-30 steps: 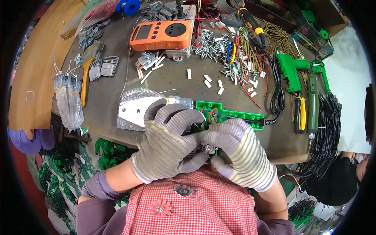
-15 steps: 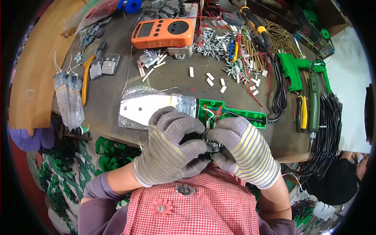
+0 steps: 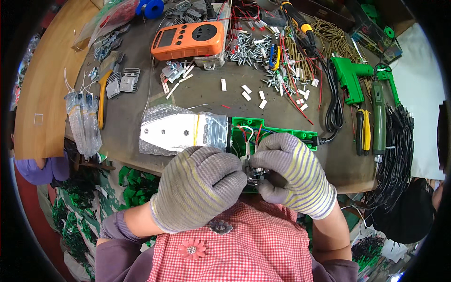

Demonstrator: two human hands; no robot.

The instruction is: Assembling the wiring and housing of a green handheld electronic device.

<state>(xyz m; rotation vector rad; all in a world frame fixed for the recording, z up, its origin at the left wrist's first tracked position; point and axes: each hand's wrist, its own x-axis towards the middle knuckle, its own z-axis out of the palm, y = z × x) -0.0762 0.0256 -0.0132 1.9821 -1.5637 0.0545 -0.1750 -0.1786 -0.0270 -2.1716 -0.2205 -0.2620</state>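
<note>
1. Green plastic housing lies open at the near edge of the workbench, about 6 o'clock on the bench top, with red, white and blue wires showing inside and a black cord running out of its 3 o'clock end.
2. Both gloved hands meet over the near end of that housing: the left hand is curled into a fist at 7 o'clock of it, and the right hand is closed from 5 o'clock on a small metal part; what exactly the part is cannot be made out.
3. Judging by the exposed wiring and the absent cover, assembly looks partway through: the wires are laid in, but fitting the small part and closing the shell appear to remain.
4. A bagged metal plate lies just beside the housing at its 9 o'clock.
5. Farther off, an orange meter sits at 11 o'clock, a heap of screws at 12 o'clock, and a green power tool at 2 o'clock.
</note>
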